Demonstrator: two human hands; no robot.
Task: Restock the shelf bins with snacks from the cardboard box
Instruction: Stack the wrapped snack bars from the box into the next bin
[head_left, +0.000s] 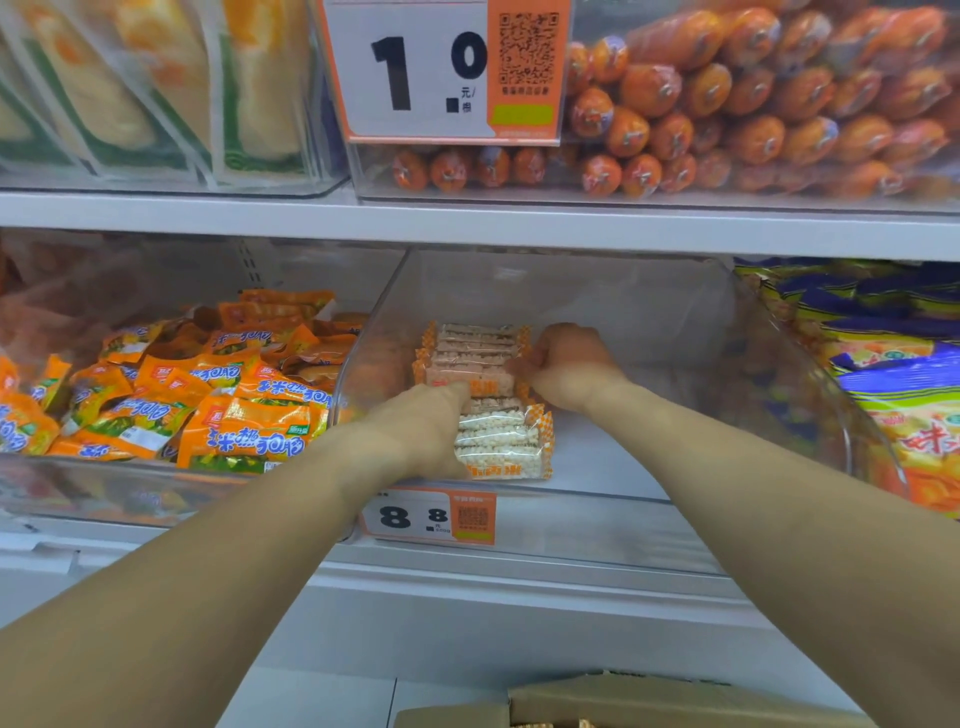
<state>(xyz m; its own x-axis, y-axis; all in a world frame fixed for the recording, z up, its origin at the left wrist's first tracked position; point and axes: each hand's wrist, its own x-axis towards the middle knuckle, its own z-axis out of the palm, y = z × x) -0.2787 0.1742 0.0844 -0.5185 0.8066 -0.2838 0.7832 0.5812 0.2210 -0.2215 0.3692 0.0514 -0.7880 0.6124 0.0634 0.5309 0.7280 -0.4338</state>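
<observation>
— Clear plastic bin (769, 338), middle of the lower shelf: where are the snacks?
— A row of puffed-rice bars (480, 374) lies at its left side, the rest bare.
— And the hands?
— Left hand (434, 431) and right hand (566, 364) both pinch the row's ends. I'd square it against the wall, flat.

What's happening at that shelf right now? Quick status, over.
Both hands in clear bin. Left hand and right hand gripping ends of snack bars. Box below. Nothing blocking.
</observation>
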